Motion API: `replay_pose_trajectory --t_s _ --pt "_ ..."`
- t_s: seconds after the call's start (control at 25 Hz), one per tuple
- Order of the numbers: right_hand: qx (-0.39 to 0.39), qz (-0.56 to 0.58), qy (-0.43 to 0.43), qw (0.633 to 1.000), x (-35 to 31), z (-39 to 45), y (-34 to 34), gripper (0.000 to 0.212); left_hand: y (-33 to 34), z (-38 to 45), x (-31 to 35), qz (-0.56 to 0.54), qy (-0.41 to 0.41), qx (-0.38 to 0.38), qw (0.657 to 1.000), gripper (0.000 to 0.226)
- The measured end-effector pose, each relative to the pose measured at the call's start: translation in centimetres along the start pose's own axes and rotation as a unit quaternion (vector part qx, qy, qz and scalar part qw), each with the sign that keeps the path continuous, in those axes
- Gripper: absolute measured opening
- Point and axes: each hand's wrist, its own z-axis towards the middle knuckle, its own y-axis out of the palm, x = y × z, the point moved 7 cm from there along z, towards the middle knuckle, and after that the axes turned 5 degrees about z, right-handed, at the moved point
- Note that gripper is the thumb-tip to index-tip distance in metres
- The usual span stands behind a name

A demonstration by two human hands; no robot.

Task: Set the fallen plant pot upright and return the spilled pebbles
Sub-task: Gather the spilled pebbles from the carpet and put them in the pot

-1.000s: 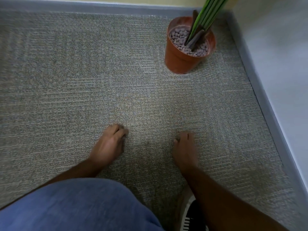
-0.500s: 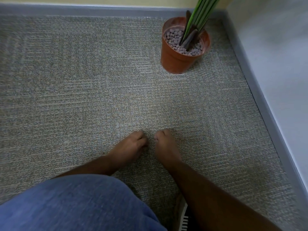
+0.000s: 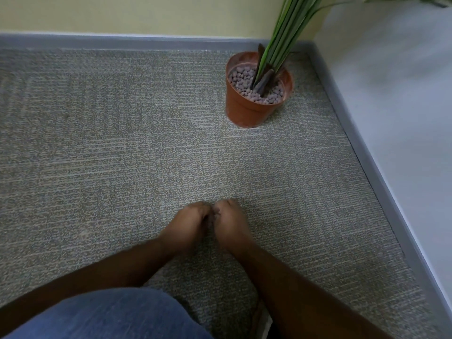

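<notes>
While crouched: a knee in blue jeans (image 3: 105, 314) sits nearest the camera.
Hands: left hand (image 3: 188, 223) and right hand (image 3: 230, 221) touch on the carpet (image 3: 97, 155), fingers curled under; whether they hold anything I cannot tell.
Pot (image 3: 247, 111): upright, well beyond, near the corner.
Pebbles (image 3: 242, 80): inside it.

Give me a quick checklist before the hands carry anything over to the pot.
1. Plant pot upright on the carpet: ok.
2. Pebbles fill the pot near its rim: ok.
3. Loose pebbles left on the carpet: none visible, but under the hands cannot tell.
4. Left hand and right hand cupped together, fingers curled: ok.
5. Pebbles gathered between the hands: cannot tell.
6. Carpet between hands and pot free of obstacles: ok.
</notes>
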Motion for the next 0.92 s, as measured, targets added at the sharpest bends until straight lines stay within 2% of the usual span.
replay_pose_trajectory --t_s 0.16,0.36,0.6,0.76,0.92 --pt "0.045 0.005 -0.027 0.999 -1.2 3.1 -4.4 0.020 -2.8 4.2 1.0 -0.020 -0.041 0.029 0.999 0.015" --pt "0.126 -0.034 -0.052 0.990 -4.3 8.6 -11.4 0.015 -8.8 11.3 3.1 -0.004 -0.045 0.083 0.996 0.022" --pt "0.216 -0.037 -0.074 0.973 -8.3 15.5 -20.5 0.020 -17.6 20.1 5.6 0.001 -0.046 0.161 0.986 0.016" --pt "0.242 -0.082 -0.091 0.962 -10.2 18.6 -23.0 0.017 -21.1 24.1 6.3 0.041 -0.053 0.217 0.974 0.017" --pt "0.242 -0.121 -0.104 0.957 -11.0 20.2 -23.4 0.012 -21.9 27.0 6.0 0.083 -0.048 0.231 0.968 0.016"
